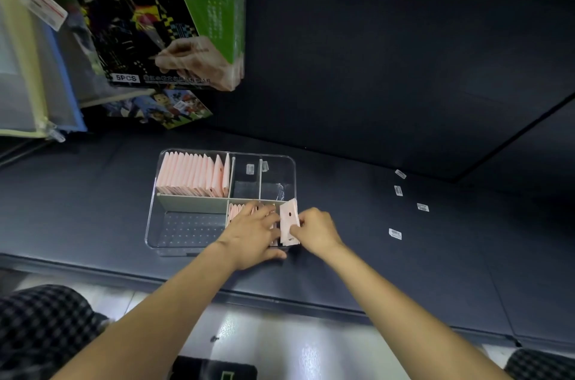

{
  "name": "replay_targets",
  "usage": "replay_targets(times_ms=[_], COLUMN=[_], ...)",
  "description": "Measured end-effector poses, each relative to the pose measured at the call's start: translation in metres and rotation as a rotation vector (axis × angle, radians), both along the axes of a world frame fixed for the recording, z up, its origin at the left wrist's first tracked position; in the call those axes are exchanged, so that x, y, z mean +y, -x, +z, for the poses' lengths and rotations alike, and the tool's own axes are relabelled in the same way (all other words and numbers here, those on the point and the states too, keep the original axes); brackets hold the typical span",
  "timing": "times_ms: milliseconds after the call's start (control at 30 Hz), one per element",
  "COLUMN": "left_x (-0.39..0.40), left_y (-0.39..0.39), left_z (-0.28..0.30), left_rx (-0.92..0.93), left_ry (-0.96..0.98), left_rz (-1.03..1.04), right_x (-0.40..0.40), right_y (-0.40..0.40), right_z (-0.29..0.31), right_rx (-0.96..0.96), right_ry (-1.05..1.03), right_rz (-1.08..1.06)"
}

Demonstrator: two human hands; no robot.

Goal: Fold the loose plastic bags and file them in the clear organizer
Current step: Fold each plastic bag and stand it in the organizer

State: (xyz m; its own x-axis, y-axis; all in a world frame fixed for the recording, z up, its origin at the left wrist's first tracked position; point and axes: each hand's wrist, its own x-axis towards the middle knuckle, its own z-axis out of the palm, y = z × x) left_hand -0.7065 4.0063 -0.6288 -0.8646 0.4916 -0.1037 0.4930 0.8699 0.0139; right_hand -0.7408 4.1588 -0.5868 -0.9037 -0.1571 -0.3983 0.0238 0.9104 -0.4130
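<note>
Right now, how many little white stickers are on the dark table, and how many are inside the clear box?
White stickers on the table: 4
White stickers inside the clear organizer: 2
Total: 6

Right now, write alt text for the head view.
A person's right hand pinches a folded pink bag at the front right compartment of a clear organizer, while the left hand presses the bags already filed there. The back left compartment holds a full row of pink bags.

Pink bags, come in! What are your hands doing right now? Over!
Right hand pinches folded pink bag at organizer edge. Left hand presses on the near-right row. Nothing blocking.
</note>
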Motion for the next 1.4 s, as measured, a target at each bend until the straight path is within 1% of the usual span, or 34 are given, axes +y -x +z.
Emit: replay_targets(times_ms=[167,267,333,433,533,667,767,833,933,1000,1033,1100,1167,1233,1300,1400], left_x=[-0.002,-0.003,-0.003,-0.005,-0.006,-0.006,-0.008,-0.011,-0.015,-0.014,-0.013,-0.010,-0.011,-0.012,-0.008,-0.001], left_y=[0.001,0.000,-0.002,-0.003,-0.005,-0.017,-0.030,-0.039,-0.054,-0.061,-0.062,-0.062,-0.061,-0.060,-0.057,-0.047], left_z=[0.003,0.003,0.000,-0.005,-0.008,-0.011,-0.011,-0.015,-0.025,-0.033,-0.035,-0.039,-0.040,-0.040,-0.038,-0.034], left_rx=[0.020,0.048,0.016,-0.016,0.003,0.046,0.126,0.169,0.115,0.055,0.029,0.009,0.009,0.002,-0.018,-0.063], left_ry=[-0.091,-0.132,-0.125,-0.147,-0.256,-0.381,-0.409,-0.403,-0.404,-0.403,-0.396,-0.400,-0.429,-0.442,-0.454,-0.453], left_rz=[0.002,0.024,0.035,0.023,0.059,0.119,0.145,0.216,0.499,0.673,0.705,0.698,0.696,0.690,0.675,0.625], right_x=[-0.015,-0.019,-0.018,-0.011,-0.003,-0.003,-0.006,-0.006,-0.003,0.000,0.002,0.005,0.009,0.013,0.017,0.027], right_y=[0.004,0.004,0.003,-0.003,-0.010,-0.013,-0.017,-0.018,-0.020,-0.023,-0.024,-0.023,-0.019,-0.019,-0.021,-0.019], right_z=[-0.002,-0.005,-0.006,-0.009,-0.013,-0.019,-0.025,-0.029,-0.032,-0.035,-0.037,-0.042,-0.047,-0.052,-0.056,-0.058], right_rx=[-0.031,-0.017,0.008,0.013,0.079,0.176,0.212,0.239,0.256,0.304,0.323,0.270,0.101,-0.057,-0.096,-0.077], right_ry=[-0.110,-0.146,-0.119,0.007,0.017,-0.073,-0.106,-0.118,-0.106,-0.049,-0.007,0.091,0.258,0.433,0.525,0.557], right_rz=[0.018,0.044,0.041,0.007,-0.012,-0.035,-0.010,0.007,-0.003,-0.064,-0.111,-0.216,-0.300,-0.324,-0.313,-0.348])
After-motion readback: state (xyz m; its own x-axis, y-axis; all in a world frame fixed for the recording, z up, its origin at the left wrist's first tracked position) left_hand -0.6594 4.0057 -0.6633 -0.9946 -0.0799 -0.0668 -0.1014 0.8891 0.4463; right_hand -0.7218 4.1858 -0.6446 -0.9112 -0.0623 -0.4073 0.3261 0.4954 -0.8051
